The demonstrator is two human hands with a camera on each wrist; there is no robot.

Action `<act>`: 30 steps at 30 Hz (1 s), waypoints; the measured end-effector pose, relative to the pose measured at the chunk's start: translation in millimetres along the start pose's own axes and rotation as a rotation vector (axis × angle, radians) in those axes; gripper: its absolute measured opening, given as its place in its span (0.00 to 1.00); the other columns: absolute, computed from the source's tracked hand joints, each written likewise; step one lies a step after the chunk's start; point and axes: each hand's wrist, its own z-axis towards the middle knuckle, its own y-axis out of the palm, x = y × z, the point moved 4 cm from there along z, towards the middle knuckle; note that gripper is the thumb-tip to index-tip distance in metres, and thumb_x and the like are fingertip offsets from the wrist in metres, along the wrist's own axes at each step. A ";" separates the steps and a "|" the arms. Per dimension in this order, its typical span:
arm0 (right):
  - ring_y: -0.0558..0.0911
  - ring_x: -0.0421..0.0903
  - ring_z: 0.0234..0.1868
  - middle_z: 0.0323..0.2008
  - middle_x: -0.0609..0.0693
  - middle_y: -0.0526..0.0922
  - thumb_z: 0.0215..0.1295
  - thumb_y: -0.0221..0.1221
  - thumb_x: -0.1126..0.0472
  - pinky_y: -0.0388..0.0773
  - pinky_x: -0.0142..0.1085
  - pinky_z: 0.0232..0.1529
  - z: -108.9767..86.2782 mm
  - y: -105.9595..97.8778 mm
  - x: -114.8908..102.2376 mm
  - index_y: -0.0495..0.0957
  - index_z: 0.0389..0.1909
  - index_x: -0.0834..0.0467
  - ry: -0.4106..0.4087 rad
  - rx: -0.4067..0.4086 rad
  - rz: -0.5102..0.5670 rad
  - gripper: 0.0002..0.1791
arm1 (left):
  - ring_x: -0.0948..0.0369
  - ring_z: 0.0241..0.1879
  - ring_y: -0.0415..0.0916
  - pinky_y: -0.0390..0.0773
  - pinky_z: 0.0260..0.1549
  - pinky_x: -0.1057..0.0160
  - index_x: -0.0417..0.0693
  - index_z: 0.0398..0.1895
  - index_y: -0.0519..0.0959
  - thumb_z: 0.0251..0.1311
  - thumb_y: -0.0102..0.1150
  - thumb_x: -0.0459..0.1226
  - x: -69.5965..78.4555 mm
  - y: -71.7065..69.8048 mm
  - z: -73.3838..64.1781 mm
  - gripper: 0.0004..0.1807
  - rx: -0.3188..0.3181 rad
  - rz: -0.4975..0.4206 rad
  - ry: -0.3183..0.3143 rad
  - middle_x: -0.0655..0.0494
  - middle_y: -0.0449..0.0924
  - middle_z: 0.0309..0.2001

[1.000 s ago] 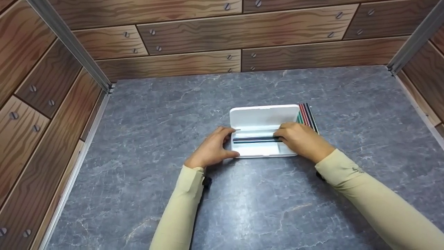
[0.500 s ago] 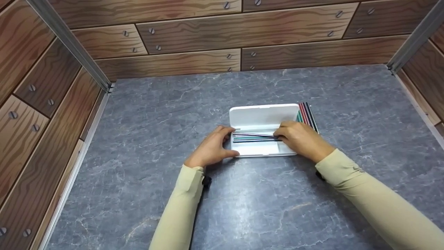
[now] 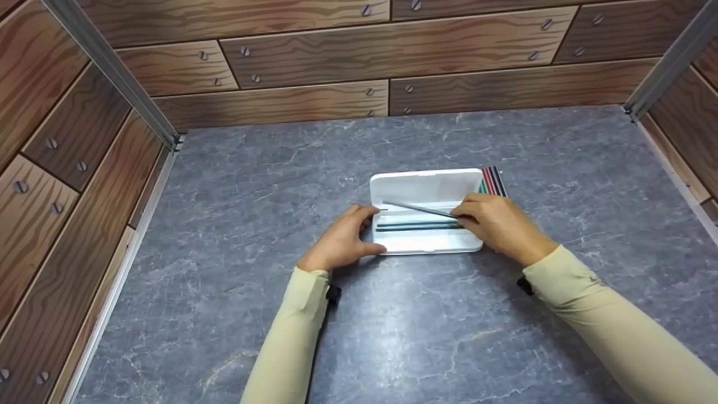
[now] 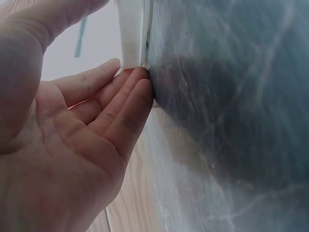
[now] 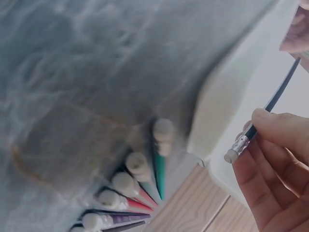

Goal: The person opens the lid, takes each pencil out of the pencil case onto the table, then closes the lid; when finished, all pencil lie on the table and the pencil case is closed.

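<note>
A white pencil case [image 3: 426,188] lies with its lid raised at the back. My left hand [image 3: 343,238] grips its left end, thumb at the front corner and fingers at the back; in the left wrist view its fingertips touch the case's wall [image 4: 131,38]. With thumb and fingers, my right hand [image 3: 496,224] pinches a dark pencil [image 3: 418,208] near its eraser end [image 5: 236,150]. That pencil slants above the case, its far tip near the lid. Other pencils [image 3: 415,227], dark and teal, lie in the case, their right ends hidden by the right hand.
Behind the lid's right end, several pencils [image 3: 493,180] in green, red and black lie on the grey marbled table [image 3: 252,179]; the right wrist view shows their white erasers [image 5: 137,164]. Wood-patterned walls [image 3: 303,67] enclose the table at the back and sides.
The pencil in my right hand has risen out of the case and now slants towards the lid. That hand has shifted slightly right. My left hand has stayed put.
</note>
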 end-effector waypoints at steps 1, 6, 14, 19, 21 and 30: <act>0.91 0.52 0.41 0.42 0.56 0.92 0.68 0.73 0.74 0.90 0.50 0.42 -0.6 -2.7 0.2 0.94 0.47 0.61 0.003 0.009 0.010 0.10 | 0.48 0.69 0.78 0.79 0.74 0.47 0.42 0.82 0.72 0.65 0.83 0.42 -0.2 0.0 0.0 0.45 -0.001 0.001 0.000 0.45 0.77 0.71; 0.92 0.54 0.41 0.43 0.57 0.93 0.65 0.73 0.77 0.92 0.50 0.42 -2.7 -17.7 1.9 0.94 0.46 0.62 0.000 0.084 0.047 0.12 | 0.47 0.70 0.78 0.79 0.74 0.46 0.42 0.82 0.72 0.66 0.82 0.42 -0.1 0.5 -0.7 0.45 -0.005 0.008 0.007 0.44 0.77 0.71; 0.91 0.53 0.36 0.41 0.60 0.94 0.64 0.76 0.75 0.81 0.18 0.41 -8.9 -45.7 19.3 0.94 0.46 0.64 0.166 0.234 0.118 0.11 | 0.47 0.71 0.78 0.80 0.74 0.46 0.42 0.83 0.71 0.66 0.82 0.42 0.0 0.7 -0.5 0.45 -0.004 0.002 0.010 0.44 0.77 0.72; 0.91 0.56 0.36 0.40 0.65 0.94 0.64 0.75 0.76 0.71 0.07 0.40 -17.0 -54.4 31.8 0.92 0.52 0.67 0.286 0.282 0.123 0.16 | 0.47 0.70 0.78 0.80 0.73 0.46 0.42 0.83 0.71 0.66 0.82 0.43 0.4 0.4 -0.2 0.45 -0.003 0.010 0.010 0.44 0.77 0.72; 0.92 0.59 0.38 0.40 0.66 0.94 0.64 0.74 0.76 0.70 0.07 0.39 -21.2 -54.8 36.2 0.91 0.56 0.68 0.330 0.275 0.130 0.18 | 0.47 0.71 0.78 0.80 0.73 0.46 0.43 0.83 0.71 0.67 0.82 0.43 0.2 0.4 -0.5 0.45 -0.006 0.010 0.007 0.44 0.77 0.72; 0.93 0.65 0.39 0.41 0.70 0.93 0.67 0.74 0.72 0.69 0.14 0.29 -40.4 -52.4 58.2 0.86 0.65 0.69 0.501 0.197 0.111 0.25 | 0.47 0.70 0.78 0.80 0.73 0.46 0.43 0.83 0.71 0.67 0.81 0.43 0.5 0.5 -0.8 0.44 -0.008 -0.007 0.008 0.45 0.77 0.72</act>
